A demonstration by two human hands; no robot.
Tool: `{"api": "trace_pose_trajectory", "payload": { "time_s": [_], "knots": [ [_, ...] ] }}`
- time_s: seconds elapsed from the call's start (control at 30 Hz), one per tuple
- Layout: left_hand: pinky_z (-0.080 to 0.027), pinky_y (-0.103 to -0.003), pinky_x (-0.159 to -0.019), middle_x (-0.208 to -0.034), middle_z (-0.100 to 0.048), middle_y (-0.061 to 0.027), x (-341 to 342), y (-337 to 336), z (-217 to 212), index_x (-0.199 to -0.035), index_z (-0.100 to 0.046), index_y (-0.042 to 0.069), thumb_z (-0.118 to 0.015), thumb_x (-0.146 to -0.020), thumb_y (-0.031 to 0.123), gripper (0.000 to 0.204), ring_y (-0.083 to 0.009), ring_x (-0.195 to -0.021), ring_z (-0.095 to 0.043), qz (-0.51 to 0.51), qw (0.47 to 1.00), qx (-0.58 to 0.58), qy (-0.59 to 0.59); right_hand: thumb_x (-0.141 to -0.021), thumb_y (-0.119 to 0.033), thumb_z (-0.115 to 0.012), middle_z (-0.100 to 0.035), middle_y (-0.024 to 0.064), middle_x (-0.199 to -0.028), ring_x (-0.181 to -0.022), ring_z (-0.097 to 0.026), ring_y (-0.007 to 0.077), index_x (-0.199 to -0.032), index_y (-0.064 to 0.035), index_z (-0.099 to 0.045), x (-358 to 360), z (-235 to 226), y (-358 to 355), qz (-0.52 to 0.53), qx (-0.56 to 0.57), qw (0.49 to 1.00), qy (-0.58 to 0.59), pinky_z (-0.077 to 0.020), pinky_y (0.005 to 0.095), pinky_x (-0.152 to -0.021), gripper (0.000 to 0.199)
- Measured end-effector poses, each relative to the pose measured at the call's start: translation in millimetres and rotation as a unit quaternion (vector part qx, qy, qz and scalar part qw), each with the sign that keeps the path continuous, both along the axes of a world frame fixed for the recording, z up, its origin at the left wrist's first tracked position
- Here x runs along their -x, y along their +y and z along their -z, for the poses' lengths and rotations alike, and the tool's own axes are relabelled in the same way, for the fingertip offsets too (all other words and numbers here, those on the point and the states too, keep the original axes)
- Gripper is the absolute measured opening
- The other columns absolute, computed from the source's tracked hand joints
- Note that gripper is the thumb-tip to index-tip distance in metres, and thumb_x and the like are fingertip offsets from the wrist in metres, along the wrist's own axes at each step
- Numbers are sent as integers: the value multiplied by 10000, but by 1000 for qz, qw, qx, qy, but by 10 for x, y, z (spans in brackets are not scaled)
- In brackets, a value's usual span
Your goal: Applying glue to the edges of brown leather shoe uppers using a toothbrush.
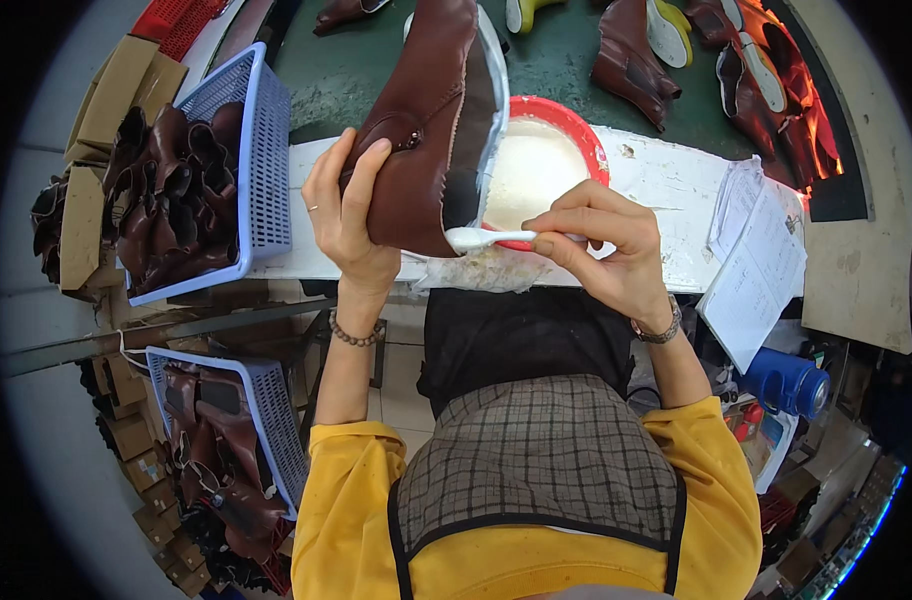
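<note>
My left hand (354, 205) grips a brown leather boot upper (413, 140) from its left side, holding it up over the white table edge. Its raw lower edge, with a dark grey lining strip, faces right. In my right hand (608, 240), thumb and fingers pinch the white handle of a small brush (473, 239). The whitened brush head touches the bottom corner of the upper's edge. Just behind, a red bowl (594, 140) holds a creamy white liquid that looks like glue; the upper and my right hand hide part of it.
Blue plastic baskets (266, 150) of brown uppers stand at the left, one higher, one lower. More boot uppers (631, 65) and pale soles (669, 33) lie on the green surface (331, 85). Written papers (751, 280) overhang the table's right edge, above a blue flask (791, 383).
</note>
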State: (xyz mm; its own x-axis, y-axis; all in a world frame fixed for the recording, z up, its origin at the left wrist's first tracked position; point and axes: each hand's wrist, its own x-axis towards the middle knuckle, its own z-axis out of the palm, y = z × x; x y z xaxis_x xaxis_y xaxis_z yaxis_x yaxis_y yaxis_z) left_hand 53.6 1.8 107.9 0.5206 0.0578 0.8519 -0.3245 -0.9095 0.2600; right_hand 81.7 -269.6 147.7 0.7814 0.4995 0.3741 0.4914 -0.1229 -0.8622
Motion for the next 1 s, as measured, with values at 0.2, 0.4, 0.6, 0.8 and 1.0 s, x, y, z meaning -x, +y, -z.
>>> {"api": "trace_pose_trajectory", "payload": {
  "time_s": [0.2,0.4,0.6,0.8,1.0],
  "knots": [
    [-462,-371,-1093,-1302,-654,-169,287,352,-163,-1380,-551,-87,-571,-895,-146,489,-257,-1217,-620,125,937,298,131,-857,-181,-789,-706,30,-837,-649,-654,175,-912,-78,-796,-480,347,-361,207,243,934,-159,-497,297,-578,117],
    [-315,-233,-400,-767,-605,-36,664,916,-247,-1002,-592,-1,-539,-828,-89,202,-80,-482,-442,87,805,502,303,-852,-193,-788,-710,18,-862,-675,-662,173,-892,-93,-791,-685,263,-453,166,233,950,-129,-501,290,-585,108],
    [-294,-226,-383,-755,-578,-31,682,767,-302,-1052,-568,38,-505,-801,-108,297,-97,-498,-458,111,655,651,368,-798,-24,-825,-704,25,-889,-726,-631,105,-1001,-75,-807,-736,5,-133,35,-29,990,-130,-473,247,-606,210],
    [-266,-229,-376,-728,-590,-36,627,696,-382,-951,-587,63,-503,-783,-111,256,-116,-503,-505,64,651,699,291,-799,-25,-829,-707,37,-890,-716,-606,101,-977,-67,-809,-681,148,-331,58,5,993,-99,-465,252,-642,183],
    [-270,-249,-373,-690,-582,-51,599,528,-304,-846,-593,50,-515,-762,-130,214,-129,-479,-484,91,615,716,317,-826,-27,-812,-720,46,-879,-741,-637,108,-988,-59,-809,-755,19,-183,39,-12,992,-117,-485,244,-636,166]
  ]
}}
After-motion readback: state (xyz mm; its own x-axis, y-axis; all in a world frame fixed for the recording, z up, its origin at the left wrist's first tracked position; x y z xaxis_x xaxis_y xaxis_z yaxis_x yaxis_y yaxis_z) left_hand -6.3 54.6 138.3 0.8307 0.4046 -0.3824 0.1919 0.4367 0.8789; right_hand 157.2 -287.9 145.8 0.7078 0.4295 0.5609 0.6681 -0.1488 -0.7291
